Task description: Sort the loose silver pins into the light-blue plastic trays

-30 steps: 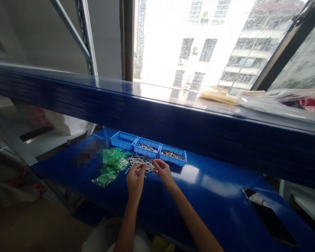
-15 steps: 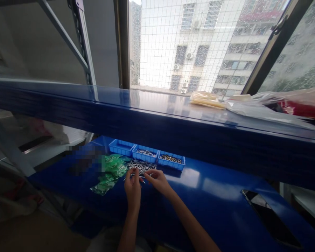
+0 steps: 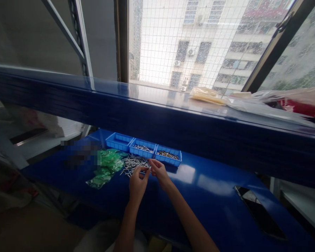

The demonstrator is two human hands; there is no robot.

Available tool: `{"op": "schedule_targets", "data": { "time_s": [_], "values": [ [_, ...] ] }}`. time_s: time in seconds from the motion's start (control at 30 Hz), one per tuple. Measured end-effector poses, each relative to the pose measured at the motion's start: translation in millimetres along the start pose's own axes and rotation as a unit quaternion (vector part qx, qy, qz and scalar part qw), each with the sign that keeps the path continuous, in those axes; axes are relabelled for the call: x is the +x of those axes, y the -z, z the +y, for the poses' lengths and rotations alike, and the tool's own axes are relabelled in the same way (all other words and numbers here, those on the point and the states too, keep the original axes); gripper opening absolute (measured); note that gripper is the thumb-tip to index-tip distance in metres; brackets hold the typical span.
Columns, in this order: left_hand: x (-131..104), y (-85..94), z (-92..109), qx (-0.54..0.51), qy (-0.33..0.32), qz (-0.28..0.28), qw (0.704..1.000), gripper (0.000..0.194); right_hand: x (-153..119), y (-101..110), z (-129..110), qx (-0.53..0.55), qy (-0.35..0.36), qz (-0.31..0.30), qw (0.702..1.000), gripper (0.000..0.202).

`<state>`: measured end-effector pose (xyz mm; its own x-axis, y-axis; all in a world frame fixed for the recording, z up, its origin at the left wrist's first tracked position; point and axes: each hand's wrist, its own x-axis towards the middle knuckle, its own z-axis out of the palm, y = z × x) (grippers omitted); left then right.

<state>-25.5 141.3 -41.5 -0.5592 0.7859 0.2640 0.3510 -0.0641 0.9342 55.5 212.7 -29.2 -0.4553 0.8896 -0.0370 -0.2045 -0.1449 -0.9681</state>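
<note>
My left hand [image 3: 138, 182] is closed in a pinch at the front right edge of a pile of thin metal pieces [image 3: 132, 163]. My right hand [image 3: 159, 172] is also pinched, its fingertips close to those of the left. Whatever lies between the fingers of either hand is too small to make out. Behind the pile stand three blue trays in a row: the left tray [image 3: 118, 141] shows no pieces, the middle tray [image 3: 143, 148] holds silvery ones, and the right tray [image 3: 168, 155] holds darker, partly golden ones. Green plastic bags [image 3: 107, 166] lie left of the pile.
A blue shelf [image 3: 157, 120] crosses above the back of the blue table [image 3: 199, 203]. A black phone [image 3: 259, 211] lies at the right. Clear and yellowish plastic bags [image 3: 207, 96] rest on the shelf before the window.
My left hand has moved right, off the front of the pile, and its fingertips are now close to my right hand's. The view has shifted slightly.
</note>
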Motion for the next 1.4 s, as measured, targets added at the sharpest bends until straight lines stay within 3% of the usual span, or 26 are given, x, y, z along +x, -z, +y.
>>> {"op": "schedule_targets", "data": {
  "time_s": [0.13, 0.27, 0.37, 0.5, 0.6, 0.77, 1.03, 1.27, 1.4],
  "values": [
    [0.5, -0.4, -2.1, 0.011, -0.016, 0.061, 0.998, 0.027, 0.0, 5.3, -3.6, -0.05, -0.007, 0.008, 0.999, 0.043],
    [4.9, 2.1, -4.6, -0.084, 0.046, 0.11, 0.989, 0.035, -1.0, 9.0, -5.7, -0.12, 0.028, -0.008, 0.992, 0.037],
    [5.3, 2.8, -1.7, -0.166, 0.061, 0.1, 0.979, 0.036, -3.2, 9.3, -4.1, -0.133, 0.049, -0.089, 0.986, 0.031],
    [1.3, 2.8, 6.9, -0.176, 0.047, 0.095, 0.979, 0.03, -4.0, 11.3, -2.0, -0.138, 0.051, -0.194, 0.97, 0.03],
    [-0.9, 3.2, 10.7, -0.178, 0.054, 0.089, 0.978, 0.029, -1.5, 15.5, -3.0, -0.126, 0.053, -0.166, 0.977, 0.029],
    [-1.2, 2.4, 13.4, -0.211, 0.049, 0.022, 0.976, 0.029, 0.1, 18.8, -6.4, -0.102, 0.042, -0.075, 0.991, 0.034],
    [0.5, 3.3, 17.8, -0.218, 0.074, 0.057, 0.971, 0.03, 0.2, 13.4, -3.6, -0.044, 0.032, -0.052, 0.997, 0.036],
    [0.2, 0.7, 13.9, -0.143, 0.018, -0.047, 0.989, 0.027, -0.8, 19.1, -6.3, -0.012, 0.019, -0.061, 0.998, 0.042],
    [0.1, 4.0, 18.6, -0.154, 0.043, -0.017, 0.987, 0.031, -2.7, 20.2, -9.0, -0.038, 0.031, -0.051, 0.997, 0.04]
  ]
}}
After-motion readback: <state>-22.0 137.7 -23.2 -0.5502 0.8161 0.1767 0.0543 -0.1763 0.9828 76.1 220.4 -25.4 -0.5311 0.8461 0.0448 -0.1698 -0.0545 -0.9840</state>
